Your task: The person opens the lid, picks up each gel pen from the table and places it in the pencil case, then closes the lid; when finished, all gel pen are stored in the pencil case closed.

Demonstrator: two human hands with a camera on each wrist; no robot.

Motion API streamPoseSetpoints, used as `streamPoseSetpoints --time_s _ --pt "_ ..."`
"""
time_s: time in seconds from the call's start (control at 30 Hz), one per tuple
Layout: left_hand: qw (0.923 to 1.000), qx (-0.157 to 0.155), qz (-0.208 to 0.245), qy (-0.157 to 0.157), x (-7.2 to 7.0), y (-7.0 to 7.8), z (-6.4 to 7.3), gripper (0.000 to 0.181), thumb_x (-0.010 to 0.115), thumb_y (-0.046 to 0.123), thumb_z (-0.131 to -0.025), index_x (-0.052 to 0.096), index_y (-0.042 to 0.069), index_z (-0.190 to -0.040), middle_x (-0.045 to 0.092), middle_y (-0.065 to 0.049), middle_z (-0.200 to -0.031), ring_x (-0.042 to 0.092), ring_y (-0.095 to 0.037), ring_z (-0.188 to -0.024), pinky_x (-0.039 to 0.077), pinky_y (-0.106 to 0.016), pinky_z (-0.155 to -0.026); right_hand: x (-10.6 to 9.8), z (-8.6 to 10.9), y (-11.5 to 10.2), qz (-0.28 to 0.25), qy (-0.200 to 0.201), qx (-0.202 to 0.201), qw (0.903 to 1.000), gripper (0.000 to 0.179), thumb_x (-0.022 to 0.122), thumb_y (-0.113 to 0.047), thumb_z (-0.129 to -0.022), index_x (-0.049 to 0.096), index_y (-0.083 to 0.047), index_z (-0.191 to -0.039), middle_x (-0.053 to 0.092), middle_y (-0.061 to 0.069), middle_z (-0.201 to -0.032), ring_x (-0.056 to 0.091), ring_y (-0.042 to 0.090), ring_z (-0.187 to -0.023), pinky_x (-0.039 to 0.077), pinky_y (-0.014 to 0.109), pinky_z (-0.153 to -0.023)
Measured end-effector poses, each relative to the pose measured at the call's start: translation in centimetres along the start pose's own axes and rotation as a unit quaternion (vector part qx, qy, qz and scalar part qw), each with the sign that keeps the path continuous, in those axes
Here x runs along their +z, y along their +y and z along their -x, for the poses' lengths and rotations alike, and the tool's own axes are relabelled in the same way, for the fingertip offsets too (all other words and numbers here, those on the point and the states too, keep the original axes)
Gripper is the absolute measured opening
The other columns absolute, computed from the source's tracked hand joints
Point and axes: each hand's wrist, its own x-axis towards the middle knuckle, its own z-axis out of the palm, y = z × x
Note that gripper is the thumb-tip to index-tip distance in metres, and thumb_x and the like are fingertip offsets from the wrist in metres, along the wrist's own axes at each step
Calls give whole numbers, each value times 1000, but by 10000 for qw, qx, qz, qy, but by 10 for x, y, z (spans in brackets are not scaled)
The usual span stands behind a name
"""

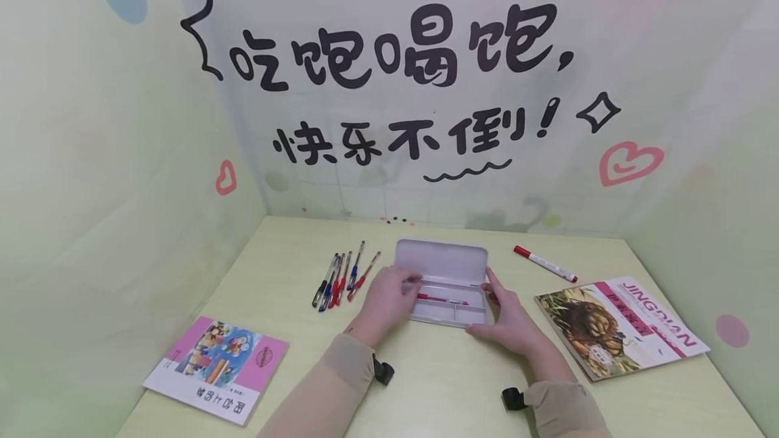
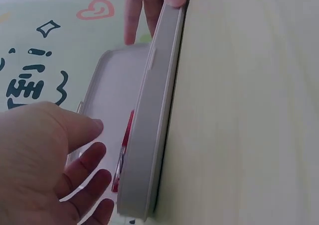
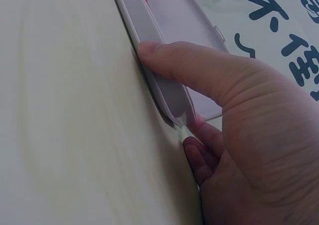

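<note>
A pale lilac pencil case (image 1: 441, 259) stands on the table with its lid raised at the back. One red pen (image 1: 447, 300) lies in its rear compartment. Over the left end of the case is my left hand (image 1: 389, 296); the left wrist view shows the thumb and fingers of this hand (image 2: 45, 155) apart, with nothing held between them. My right hand (image 1: 514, 323) holds the case's right end. In the right wrist view, its thumb (image 3: 164, 58) presses the front wall while the other fingers reach round behind.
Several red, blue and black pens (image 1: 341, 279) lie left of the case. A red-capped marker (image 1: 544, 263) lies to its right, near a book with a tiger cover (image 1: 621, 326). Another book (image 1: 216, 370), pink and white, is at the front left. A fabric wall (image 1: 414, 195) backs the table.
</note>
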Motion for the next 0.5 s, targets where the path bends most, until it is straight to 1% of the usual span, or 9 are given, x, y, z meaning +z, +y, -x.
streamPoseSetpoints --time_s 0.07,0.1,0.17,0.23,0.3,0.37,0.5 --pt "9993 -297 91 229 -9 -5 -3 26 71 27 -107 79 18 -130 79 -4 -127 71 -28 -124 59 -48 -110 0 0 0 -25 13 -3 10000 137 99 -34 -78 9 -5 -177 54 24 -162 50 52 -148 33 72 -129" --pt "9984 -425 101 363 -13 -9 -3 26 72 26 -106 79 18 -130 79 -5 -125 71 -29 -122 59 -49 -108 0 -1 0 -10 6 -23 10000 137 99 -34 -78 9 -4 -176 54 25 -162 50 52 -148 33 72 -129" --pt "9956 -731 32 591 -21 -15 -5 26 72 26 -106 78 18 -131 78 -7 -122 70 -31 -119 60 -52 -104 -1 -1 0 0 4 -43 10000 137 99 -34 -78 8 -4 -176 54 25 -162 50 52 -149 33 71 -129" --pt "9920 -991 -166 765 -28 -22 -5 27 73 25 -106 77 18 -131 78 -8 -122 69 -33 -119 58 -53 -104 -2 -1 0 -18 12 -41 10000 137 99 -34 -78 8 -4 -176 54 25 -162 50 52 -149 32 71 -130" --pt "9886 -1145 -399 893 -33 -30 -5 28 73 23 -105 77 17 -132 78 -10 -122 69 -35 -117 56 -55 -104 -2 -1 0 -28 2 -34 10000 137 99 -34 -78 8 -4 -176 54 25 -163 49 52 -150 32 71 -130" --pt "9845 -1322 -641 962 -37 -37 -3 30 73 24 -105 76 16 -133 77 -12 -127 69 -38 -120 55 -58 -105 -2 -1 0 -29 3 -23 10000 138 100 -34 -78 8 -4 -176 54 25 -163 49 52 -150 31 72 -130" --pt "9735 -1750 -1083 996 -48 -49 0 36 72 28 -105 73 14 -138 73 -17 -137 67 -43 -124 56 -62 -102 -1 -1 2 -9 -19 8 10000 139 100 -34 -77 8 -4 -176 54 23 -162 48 51 -150 31 72 -130"
